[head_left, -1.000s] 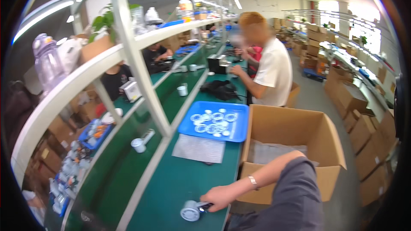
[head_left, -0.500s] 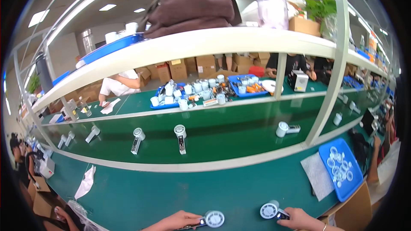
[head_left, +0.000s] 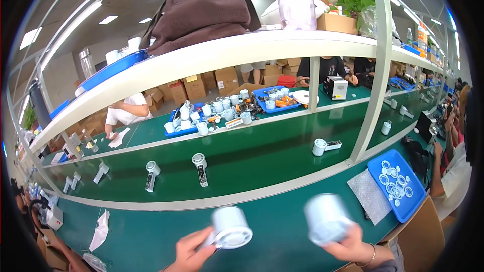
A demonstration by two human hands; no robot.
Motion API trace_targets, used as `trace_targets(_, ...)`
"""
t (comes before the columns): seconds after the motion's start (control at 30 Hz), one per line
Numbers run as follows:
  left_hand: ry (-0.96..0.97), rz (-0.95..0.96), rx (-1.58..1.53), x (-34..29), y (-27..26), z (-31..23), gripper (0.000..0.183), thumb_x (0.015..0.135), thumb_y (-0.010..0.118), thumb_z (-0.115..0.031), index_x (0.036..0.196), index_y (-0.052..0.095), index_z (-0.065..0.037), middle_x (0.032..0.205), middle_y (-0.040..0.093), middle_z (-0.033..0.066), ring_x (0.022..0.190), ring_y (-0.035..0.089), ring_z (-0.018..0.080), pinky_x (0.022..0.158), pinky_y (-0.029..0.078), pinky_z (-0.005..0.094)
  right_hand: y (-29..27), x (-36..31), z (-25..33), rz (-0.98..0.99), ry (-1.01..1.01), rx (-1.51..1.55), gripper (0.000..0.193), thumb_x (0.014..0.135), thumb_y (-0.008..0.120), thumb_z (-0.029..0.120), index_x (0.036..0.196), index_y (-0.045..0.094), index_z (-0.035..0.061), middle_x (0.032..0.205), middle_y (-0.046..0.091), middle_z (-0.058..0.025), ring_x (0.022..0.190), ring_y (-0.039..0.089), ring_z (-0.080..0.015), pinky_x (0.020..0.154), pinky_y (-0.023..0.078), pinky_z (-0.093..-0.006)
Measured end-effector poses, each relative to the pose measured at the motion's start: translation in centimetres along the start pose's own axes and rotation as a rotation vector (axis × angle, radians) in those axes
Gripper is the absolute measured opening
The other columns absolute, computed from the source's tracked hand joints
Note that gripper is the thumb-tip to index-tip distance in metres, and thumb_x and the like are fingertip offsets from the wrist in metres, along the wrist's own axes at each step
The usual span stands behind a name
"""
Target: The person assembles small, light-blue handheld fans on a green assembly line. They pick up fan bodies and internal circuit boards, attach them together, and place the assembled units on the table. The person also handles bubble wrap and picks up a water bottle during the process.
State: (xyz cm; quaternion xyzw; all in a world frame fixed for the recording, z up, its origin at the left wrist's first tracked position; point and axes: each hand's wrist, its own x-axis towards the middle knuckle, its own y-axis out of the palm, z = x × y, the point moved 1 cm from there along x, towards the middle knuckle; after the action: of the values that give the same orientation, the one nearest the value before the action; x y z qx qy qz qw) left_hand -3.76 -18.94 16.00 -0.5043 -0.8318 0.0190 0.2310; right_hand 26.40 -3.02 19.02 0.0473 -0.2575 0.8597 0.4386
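Above the near green worktable, my left hand (head_left: pixel 194 252) grips a pale blue handheld fan (head_left: pixel 232 225) by its handle. This fan's round drum-shaped head tilts, with its ringed end facing down toward me. To the right, my right hand (head_left: pixel 348 246) is closed around a second pale blue handheld fan (head_left: pixel 325 215), which is smeared by motion. My fingers mostly hide both handles. The two fans are held apart from each other, off the tabletop.
Beyond lies a green conveyor belt (head_left: pixel 262 163) carrying several similar fans with exposed circuit boards in their handles. At right are a blue tray (head_left: pixel 403 210) of pale rings, a bubble-wrap sheet (head_left: pixel 367 196) and a carton (head_left: pixel 421 231). A shelf post (head_left: pixel 375 90) rises ahead; white paper (head_left: pixel 100 231) lies left.
Both hands have lifted their fans from low over the worktable and turned them, so the drum sides now show. The whole view has shifted slightly.
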Motion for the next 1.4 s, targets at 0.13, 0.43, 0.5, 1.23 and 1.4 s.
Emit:
trace_targets(0.13, -0.525, 0.375, 0.114, -1.8, 0.8, 6.3, 0.035, 0.087, 0.057, -0.02, 0.12, 0.056, -0.009, 0.088, 0.063, 0.0013, 0.075, 0.052, 0.0051, 0.067, 0.044, 0.02, 1.9, -1.8, -9.7, 0.374, 0.31, -0.481, 0.037, 0.074, 0.068, 0.035, 0.085, 0.058, 0.0013, 0.072, 0.059, -0.0163, 0.068, 0.06, -0.0269, 0.064, 0.048, -0.0353)
trace_targets(0.43, 0.188, -0.333, -0.406, 1.8, 3.5, 1.5, 0.029, 0.09, 0.045, -0.021, 0.096, 0.056, 0.005, 0.069, 0.056, 0.0064, 0.061, 0.049, 0.0104, 0.049, 0.04, 0.0219, 0.3, 1.9, 0.7, -0.28, -0.339, 0.283, 0.026, 0.075, 0.065, 0.016, 0.093, 0.051, 0.0036, 0.073, 0.051, -0.0037, 0.058, 0.05, -0.0113, 0.05, 0.041, -0.024)
trace_targets(0.5, 0.552, -0.679, -0.298, 2.3, 4.7, -1.4, 0.04, 0.092, 0.035, -0.03, 0.107, 0.046, 0.005, 0.069, 0.046, 0.0053, 0.056, 0.041, 0.0112, 0.042, 0.034, 0.0212, 0.2, 2.0, 1.4, -0.739, -1.078, 0.625, 0.04, 0.077, 0.063, 0.025, 0.103, 0.041, 0.004, 0.077, 0.048, -0.0069, 0.054, 0.048, -0.0129, 0.047, 0.04, -0.0233)
trace_targets(1.23, 0.65, -0.761, -0.327, 3.5, 6.0, -1.1, 0.036, 0.088, 0.041, -0.039, 0.081, 0.04, -0.004, 0.069, 0.041, 0.0049, 0.051, 0.04, 0.0113, 0.037, 0.031, 0.0206, 5.3, 5.5, 0.4, -0.832, -1.094, 0.364, 0.049, 0.08, 0.059, 0.042, 0.103, 0.039, 0.0038, 0.068, 0.043, -0.0056, 0.049, 0.044, -0.0144, 0.043, 0.039, -0.023)
trace_targets(1.4, 0.595, -0.757, -0.053, 3.3, 5.5, -1.3, 0.028, 0.087, 0.044, -0.032, 0.08, 0.044, -0.004, 0.067, 0.042, 0.0059, 0.055, 0.042, 0.0127, 0.043, 0.034, 0.0221, 6.0, 5.2, 1.5, -0.764, -0.628, 0.562, 0.044, 0.08, 0.057, 0.036, 0.103, 0.038, 0.0026, 0.068, 0.044, -0.0064, 0.051, 0.046, -0.0148, 0.044, 0.037, -0.0225)
